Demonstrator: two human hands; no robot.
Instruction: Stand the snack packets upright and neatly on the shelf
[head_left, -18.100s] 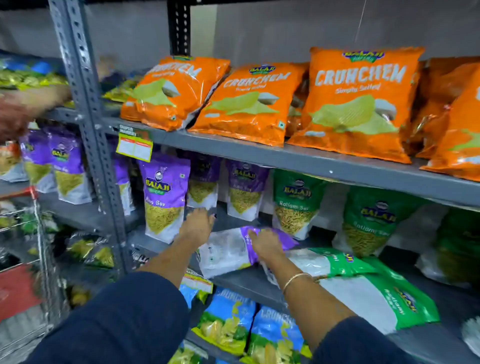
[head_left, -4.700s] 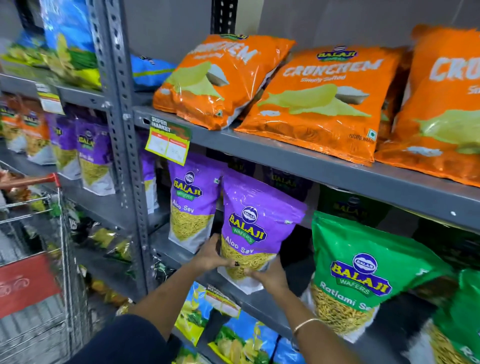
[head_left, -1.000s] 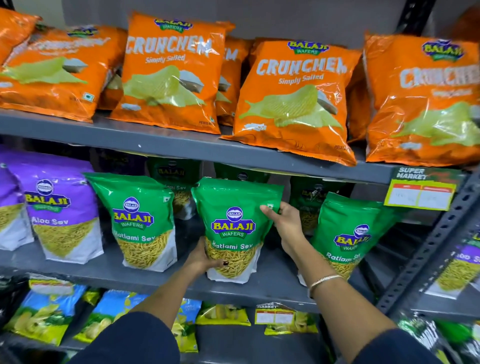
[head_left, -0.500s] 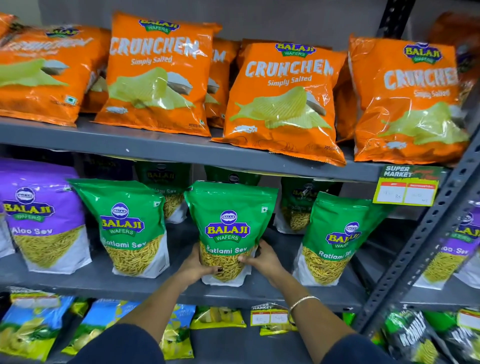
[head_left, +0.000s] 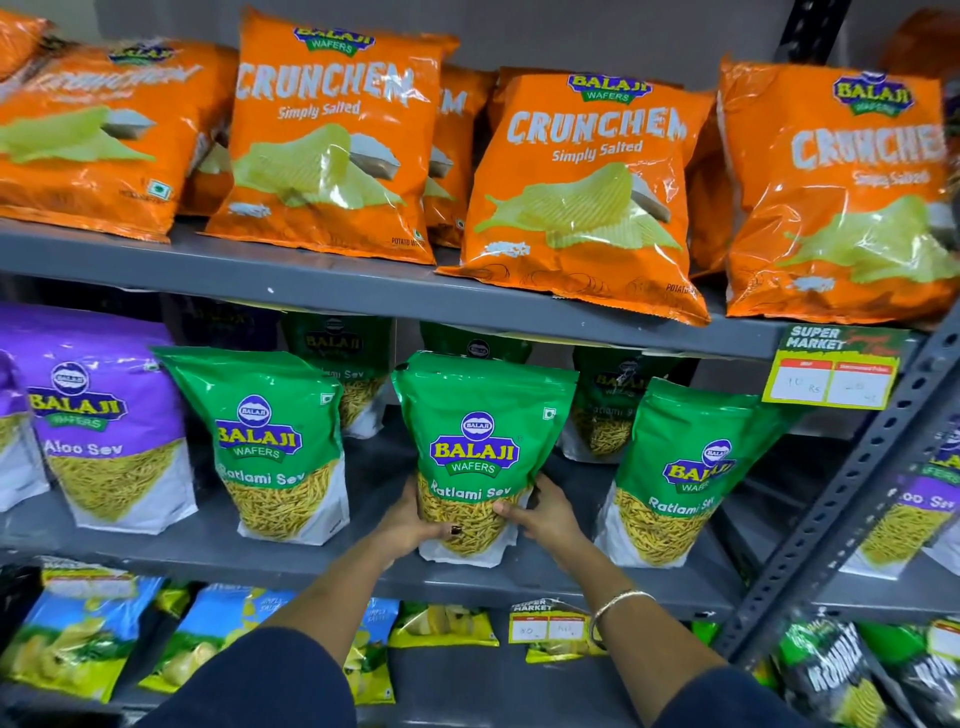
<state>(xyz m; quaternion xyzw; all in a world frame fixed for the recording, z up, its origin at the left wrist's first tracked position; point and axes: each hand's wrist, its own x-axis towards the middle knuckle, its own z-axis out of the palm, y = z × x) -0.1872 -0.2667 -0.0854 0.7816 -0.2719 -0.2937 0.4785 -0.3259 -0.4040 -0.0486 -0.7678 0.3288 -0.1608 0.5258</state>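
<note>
A green Ratlami Sev packet (head_left: 480, 415) stands upright at the middle of the grey middle shelf (head_left: 291, 564). My left hand (head_left: 410, 522) grips its lower left side and my right hand (head_left: 543, 512) grips its lower right side. To its left stands another green packet (head_left: 270, 441), and to its right a third (head_left: 685, 467), both upright. A purple Aloo Sev packet (head_left: 104, 415) stands further left. More green packets stand in shadow behind the front row.
Orange Crunchem bags (head_left: 582, 192) fill the upper shelf. A price tag (head_left: 831, 371) hangs from that shelf's edge at right. A perforated grey upright (head_left: 852, 499) slants down the right side. Blue and yellow chip bags (head_left: 78, 634) lie on the lower shelf.
Since half a second ago both hands stay on the lower sides of the middle green packet, and the view has shifted slightly. One second ago my right hand was on its upper right edge.
</note>
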